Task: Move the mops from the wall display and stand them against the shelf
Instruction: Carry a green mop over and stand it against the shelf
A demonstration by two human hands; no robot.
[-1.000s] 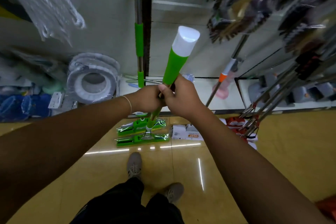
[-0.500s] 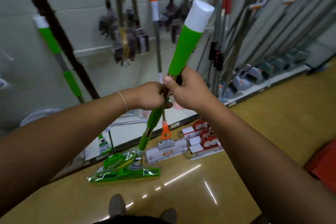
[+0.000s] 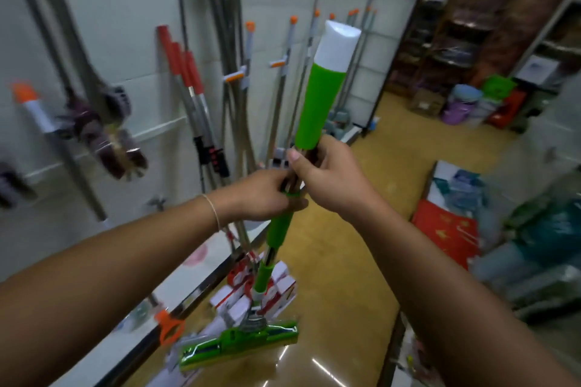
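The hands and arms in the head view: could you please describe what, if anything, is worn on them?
Both forearms are bare, with no sleeves in view. The left hand has a thin, pale band around its wrist. The right hand shows no glove, ring or watch, and its wrist is bare.

Glossy yellow floor (image 3: 339, 261) bears red-white mop heads (image 3: 267, 289).

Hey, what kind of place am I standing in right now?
Most likely a household-goods shop. Rows of orange-tipped metal mop handles lean along the white tiled wall, plastic buckets and basins sit stacked on the floor, and stocked shelving fills the back.
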